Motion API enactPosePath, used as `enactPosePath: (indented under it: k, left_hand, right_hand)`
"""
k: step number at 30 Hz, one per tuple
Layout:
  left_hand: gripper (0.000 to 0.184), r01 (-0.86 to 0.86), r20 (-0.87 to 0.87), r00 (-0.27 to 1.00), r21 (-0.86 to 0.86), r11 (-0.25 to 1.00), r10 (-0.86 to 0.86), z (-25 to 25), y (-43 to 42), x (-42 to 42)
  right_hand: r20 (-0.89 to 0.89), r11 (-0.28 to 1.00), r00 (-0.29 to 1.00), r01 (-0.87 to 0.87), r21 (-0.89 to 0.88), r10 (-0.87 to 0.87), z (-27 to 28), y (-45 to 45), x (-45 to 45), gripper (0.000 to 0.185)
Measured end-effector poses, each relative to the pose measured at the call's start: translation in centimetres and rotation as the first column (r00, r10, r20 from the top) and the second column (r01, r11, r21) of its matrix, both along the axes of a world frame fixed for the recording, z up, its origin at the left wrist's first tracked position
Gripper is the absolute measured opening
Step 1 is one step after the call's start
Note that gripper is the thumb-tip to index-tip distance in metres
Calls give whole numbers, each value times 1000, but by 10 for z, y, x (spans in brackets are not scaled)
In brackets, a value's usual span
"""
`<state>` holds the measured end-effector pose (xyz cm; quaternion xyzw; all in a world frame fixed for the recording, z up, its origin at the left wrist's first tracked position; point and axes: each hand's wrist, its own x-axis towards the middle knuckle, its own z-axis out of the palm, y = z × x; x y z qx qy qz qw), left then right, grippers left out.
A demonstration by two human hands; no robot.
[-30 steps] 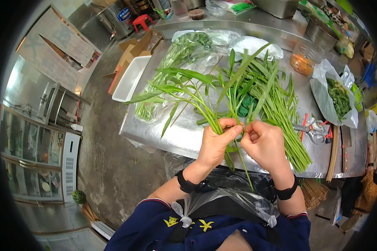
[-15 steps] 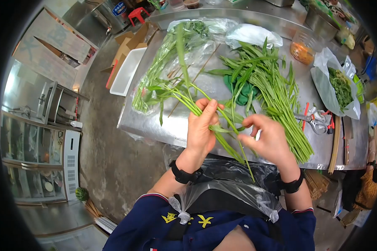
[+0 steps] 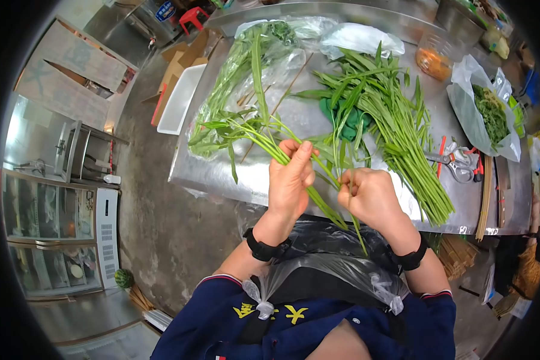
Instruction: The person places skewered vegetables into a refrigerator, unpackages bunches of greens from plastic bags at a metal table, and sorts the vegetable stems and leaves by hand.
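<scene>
My left hand [image 3: 291, 183] is closed around a few stems of water spinach [image 3: 252, 133], their leafy ends pointing up-left and cut ends hanging toward my lap. To its right, my right hand [image 3: 371, 195] pinches one of these stems near its lower part; the fingertips partly hide the exact spot. Beyond my right hand lies a large pile of water spinach [image 3: 396, 126] on the steel table [image 3: 231, 180], stems toward me. A dark green cloth or bundle [image 3: 347, 119] sits beside the pile, partly covered by leaves.
Greens in a clear plastic bag [image 3: 222, 99] lie at the left. Scissors [image 3: 459, 165] and wooden sticks [image 3: 485, 198] are at the right, near a white bag of leafy greens [image 3: 489, 117]. An orange-filled plastic tub [image 3: 433, 63] stands behind. A white bin [image 3: 182, 99] stands left of the table.
My right hand has moved slightly left and down, its fingers closing from a loose spread to a pinch on a stem. My left hand keeps its hold.
</scene>
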<state>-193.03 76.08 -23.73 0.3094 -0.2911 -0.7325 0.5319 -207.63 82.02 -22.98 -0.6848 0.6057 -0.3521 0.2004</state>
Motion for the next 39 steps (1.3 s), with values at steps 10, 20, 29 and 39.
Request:
enactPosePath:
  k: [10,20,29,39]
  left_hand:
    - [12,13,-9,1000,29,1000,-13,-2,-2,12]
    - [23,2,-64,998,-10,1000,-2,-1,-4,50]
    - [27,-39,-64,997,43,998,42,7,-2,48]
    - [18,191,49,980,71,979,-194,9,4,7]
  right_hand:
    - [610,884,733,-27,468,-301,-9,-19,-18,22]
    - [-199,951,972,-57,304,122,-61,-3,16,23]
    - [724,884,664,-208,419,-187,-19,-10,-22,8]
    - [782,918,622,-293,268,-30,-1,3,-3,15]
